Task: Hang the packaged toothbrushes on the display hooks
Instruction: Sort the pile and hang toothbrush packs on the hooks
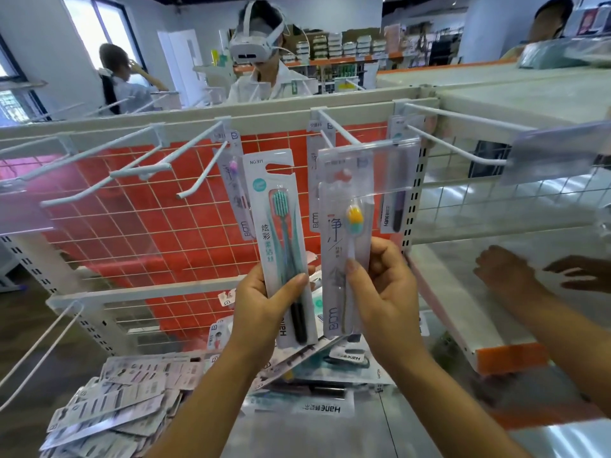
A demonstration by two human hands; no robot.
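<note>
**A:** State of the hands?

**B:** The left hand (261, 309) grips the lower half of a teal package (281, 226), thumb across the front and fingers curled behind. The right hand (383, 292) holds a pale package (334, 256) the same way, thumb pressed on the front. Both packages are upright and side by side.

**A:** Contents?

**B:** Teal package: a brush with teal bristles near the top, and dark handles showing below the thumb. It looks like two brushes, but the count is uncertain. Pale package: one brush with a yellow-and-teal head and a light handle.

**A:** Position against the hooks?

**B:** Both are held in front of the wire rack (148, 233). The top of the pale package sits just under the middle hook (337, 128), behind a clear tag holder (367, 173). I cannot tell whether its hole is on the hook. The teal package's slot hangs on nothing, level with the hook tips.

**A:** What is already hung?

**B:** One hung package (233, 193) is just left of the teal one. A dark-brush package (398, 193) is on the hook to the right.

**A:** Stock?

**B:** A loose pile of packages (109, 401) lies at lower left on the surface (413, 431). More packages (324, 391) are heaped directly below the hands.

**A:** Anything else?

**B:** A person in a headset (261, 51) stands behind the rack. Another person's hand (506, 272) is by the right-hand shelf (509, 357).
</note>
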